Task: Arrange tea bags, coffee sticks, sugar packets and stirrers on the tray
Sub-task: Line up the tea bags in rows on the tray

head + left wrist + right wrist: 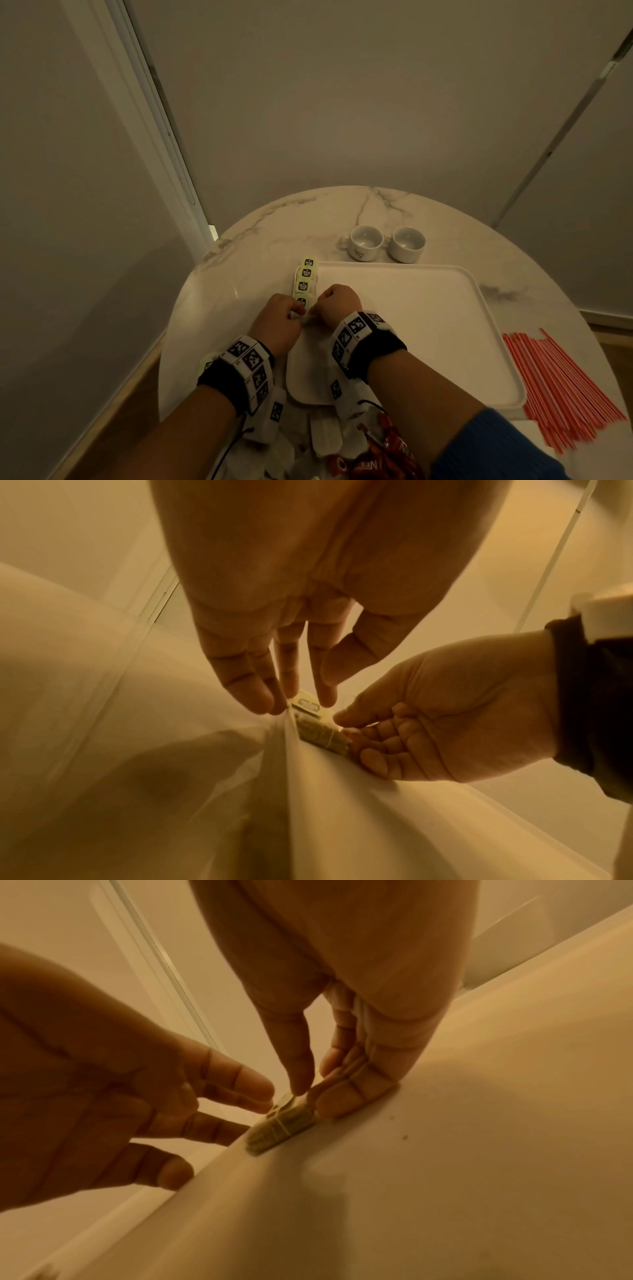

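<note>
- Nearest the person, at the table's near edge, lies a loose heap of white tea bags (320,435) and red coffee sticks (390,452), not yet sorted
- Red stirrers (561,387) lie in a bundle on the table to the right of the white tray (445,329), off it
- Both hands meet at the tray's left rim: the left hand (279,322) reaches in from outside the rim, its fingers nearly straight and fingertips (270,699) at the tea bag (281,1123) being set down; whether it pinches the bag I cannot tell
- The right hand (337,303) rests its little-finger side on the tray floor, thumb and forefinger closing on the bag's far end; the grip looks like a light pinch
- That bag lies flat just inside the rim, at the near end of a row of green-tagged tea bags (305,279) running away along the left edge
- To do this step well, I judge: nudge the bag square to the rim, overlap it evenly with the one beyond, keep its tag face up, and lift the fingers straight off so the row is not dragged
- Farthest, two white cups (387,241) stand on the marble table (274,219) beyond the tray
</note>
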Available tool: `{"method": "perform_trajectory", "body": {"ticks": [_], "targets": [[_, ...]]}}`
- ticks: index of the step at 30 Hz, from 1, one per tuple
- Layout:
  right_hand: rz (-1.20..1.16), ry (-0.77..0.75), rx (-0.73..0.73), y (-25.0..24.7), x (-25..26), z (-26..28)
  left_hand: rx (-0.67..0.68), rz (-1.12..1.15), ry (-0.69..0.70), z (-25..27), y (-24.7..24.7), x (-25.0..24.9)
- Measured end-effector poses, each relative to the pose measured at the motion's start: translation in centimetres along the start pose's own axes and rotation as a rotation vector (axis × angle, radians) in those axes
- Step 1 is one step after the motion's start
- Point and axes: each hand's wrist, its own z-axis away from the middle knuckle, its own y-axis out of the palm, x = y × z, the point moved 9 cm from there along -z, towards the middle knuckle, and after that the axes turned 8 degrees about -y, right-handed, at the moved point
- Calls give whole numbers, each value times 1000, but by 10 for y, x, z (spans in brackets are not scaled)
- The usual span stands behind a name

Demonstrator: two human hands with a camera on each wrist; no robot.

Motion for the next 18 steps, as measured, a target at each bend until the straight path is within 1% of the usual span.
{"method": "perform_trajectory", "body": {"ticks": [4,8,10,12,14,18], "targets": [[31,-23,-27,0,2,-1,26,-11,26,0,2,-4],[74,-38,-24,-2,4,0,46,-60,43,-2,4,-5],[81,-34,-15,-3,3,1,39,-41,36,-2,3,-5],[77,-29,-19,-3,2,0,5,17,20,-2,-2,-3],[74,-30,-31,-3,1,0,-20,21,13,-3,-6,-1],[81,-38,-44,-4,1,1,8,-18,7,-5,-2,2]]}}
